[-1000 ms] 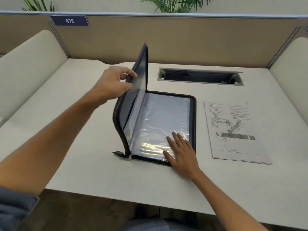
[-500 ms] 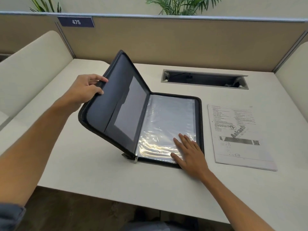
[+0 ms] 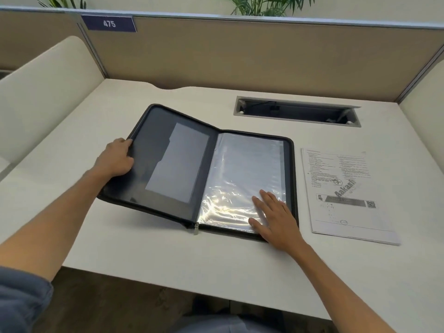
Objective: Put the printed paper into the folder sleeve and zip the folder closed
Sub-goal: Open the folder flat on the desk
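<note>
A black zip folder (image 3: 153,131) lies spread open in the middle of the white desk. Its left cover is nearly flat, raised slightly at the outer edge, and my left hand (image 3: 114,157) grips that edge. The right half holds clear plastic sleeves (image 3: 242,171). My right hand (image 3: 276,219) rests flat on their lower right corner, fingers spread. The zip pull (image 3: 196,229) hangs at the spine's near end. The printed paper (image 3: 346,195) lies flat on the desk just right of the folder, apart from both hands.
A rectangular cable slot (image 3: 296,111) is cut into the desk behind the folder. Tan partition walls (image 3: 240,56) close off the back, and cream side panels (image 3: 43,92) stand left and right. The desk's front edge (image 3: 192,288) runs close to my body.
My left hand has swung the folder's left cover from upright down almost flat onto the desk. My right hand has stayed pressed on the sleeves.
</note>
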Action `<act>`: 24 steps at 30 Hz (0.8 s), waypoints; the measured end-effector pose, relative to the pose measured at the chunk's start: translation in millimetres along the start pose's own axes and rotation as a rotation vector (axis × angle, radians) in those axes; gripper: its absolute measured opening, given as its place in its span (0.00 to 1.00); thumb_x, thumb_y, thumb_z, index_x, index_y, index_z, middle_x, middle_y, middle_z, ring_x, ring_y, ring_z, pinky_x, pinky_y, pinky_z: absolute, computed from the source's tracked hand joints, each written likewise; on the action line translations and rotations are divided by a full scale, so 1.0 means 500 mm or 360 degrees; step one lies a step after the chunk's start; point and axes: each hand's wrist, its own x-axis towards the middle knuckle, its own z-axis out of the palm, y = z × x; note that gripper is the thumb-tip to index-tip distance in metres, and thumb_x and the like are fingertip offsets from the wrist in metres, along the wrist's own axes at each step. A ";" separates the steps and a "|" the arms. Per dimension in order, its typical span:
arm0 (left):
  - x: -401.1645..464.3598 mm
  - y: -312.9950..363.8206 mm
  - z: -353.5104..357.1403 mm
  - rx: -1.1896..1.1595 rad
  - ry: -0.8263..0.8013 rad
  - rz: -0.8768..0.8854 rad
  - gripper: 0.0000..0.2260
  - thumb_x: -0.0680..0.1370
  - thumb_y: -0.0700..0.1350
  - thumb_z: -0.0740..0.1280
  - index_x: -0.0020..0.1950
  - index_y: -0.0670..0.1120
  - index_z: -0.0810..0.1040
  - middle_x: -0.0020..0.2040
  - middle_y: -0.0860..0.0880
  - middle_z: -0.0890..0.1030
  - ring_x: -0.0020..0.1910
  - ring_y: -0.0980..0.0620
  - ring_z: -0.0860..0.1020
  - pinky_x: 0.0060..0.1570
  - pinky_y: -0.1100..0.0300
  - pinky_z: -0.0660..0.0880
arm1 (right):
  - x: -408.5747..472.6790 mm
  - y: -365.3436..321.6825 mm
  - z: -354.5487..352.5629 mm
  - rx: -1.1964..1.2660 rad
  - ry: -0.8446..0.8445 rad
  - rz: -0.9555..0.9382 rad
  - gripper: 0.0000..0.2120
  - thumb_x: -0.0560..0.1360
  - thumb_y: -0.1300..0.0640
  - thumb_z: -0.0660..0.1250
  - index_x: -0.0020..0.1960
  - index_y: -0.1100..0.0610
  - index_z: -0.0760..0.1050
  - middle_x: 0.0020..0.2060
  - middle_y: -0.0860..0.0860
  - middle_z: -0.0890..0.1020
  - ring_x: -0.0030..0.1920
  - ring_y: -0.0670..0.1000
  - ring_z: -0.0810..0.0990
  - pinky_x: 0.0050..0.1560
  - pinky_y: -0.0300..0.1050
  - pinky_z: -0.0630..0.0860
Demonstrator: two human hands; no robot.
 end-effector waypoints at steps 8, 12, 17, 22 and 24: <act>0.008 0.016 0.101 0.0121 -0.0117 0.0103 0.29 0.74 0.33 0.60 0.76 0.46 0.64 0.79 0.44 0.56 0.78 0.46 0.52 0.73 0.36 0.49 | -0.002 -0.012 -0.002 0.0018 0.0026 0.0042 0.31 0.78 0.37 0.54 0.78 0.47 0.55 0.78 0.49 0.55 0.78 0.49 0.49 0.76 0.51 0.47; 0.004 0.024 0.139 -0.0060 -0.0188 0.0104 0.29 0.75 0.31 0.60 0.76 0.43 0.64 0.79 0.41 0.56 0.77 0.40 0.57 0.75 0.44 0.54 | -0.004 -0.013 -0.004 0.0007 0.0039 0.0085 0.31 0.77 0.37 0.54 0.77 0.46 0.56 0.78 0.48 0.56 0.77 0.48 0.51 0.75 0.53 0.45; -0.001 0.023 0.167 -0.0152 -0.0254 0.0061 0.30 0.74 0.30 0.59 0.76 0.43 0.63 0.79 0.41 0.57 0.75 0.38 0.61 0.73 0.45 0.60 | -0.006 0.002 -0.009 0.0056 0.0004 0.0068 0.31 0.78 0.35 0.53 0.77 0.44 0.54 0.78 0.46 0.53 0.78 0.46 0.48 0.75 0.51 0.43; 0.004 0.029 0.176 -0.0124 -0.0197 0.0053 0.29 0.73 0.30 0.62 0.75 0.40 0.64 0.77 0.39 0.60 0.74 0.37 0.62 0.72 0.45 0.61 | -0.008 0.001 -0.015 0.0094 0.0005 0.0054 0.31 0.78 0.36 0.54 0.78 0.45 0.55 0.78 0.46 0.53 0.78 0.46 0.49 0.76 0.52 0.44; 0.004 0.039 0.180 -0.0133 -0.0103 0.0055 0.27 0.73 0.30 0.63 0.72 0.37 0.67 0.73 0.37 0.65 0.71 0.35 0.65 0.69 0.43 0.64 | -0.007 0.000 -0.020 0.0133 -0.0011 0.0059 0.31 0.78 0.37 0.55 0.78 0.46 0.55 0.78 0.46 0.53 0.78 0.46 0.49 0.76 0.52 0.44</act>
